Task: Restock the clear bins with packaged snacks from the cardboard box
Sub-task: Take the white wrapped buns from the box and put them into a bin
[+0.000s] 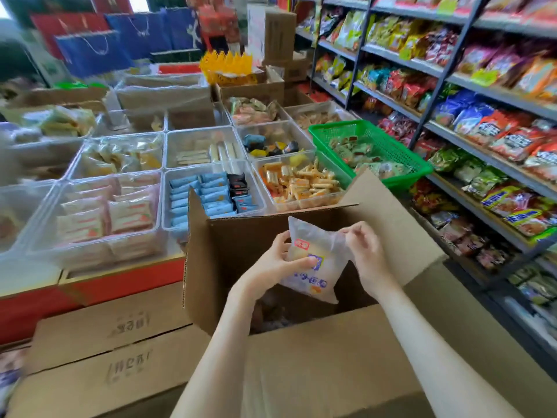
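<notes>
My left hand (278, 262) held the snack packet (325, 251) by its side. My right hand (363, 250) pinched its top corner. It hung over the open cardboard box (301, 354). It looked light, soft and crinkly, so I thought the edges were best to hold. The clear bins (165, 176) sat at eleven o'clock.

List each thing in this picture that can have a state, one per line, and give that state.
cardboard box, open, flaps up.
snack packet, looks sealed, held over the open box.
left hand, grips the packet's side.
right hand, pinches the packet's upper corner.
blue-packet bin, partly filled.
green basket, partly filled.
side boxes, flaps shut.
</notes>
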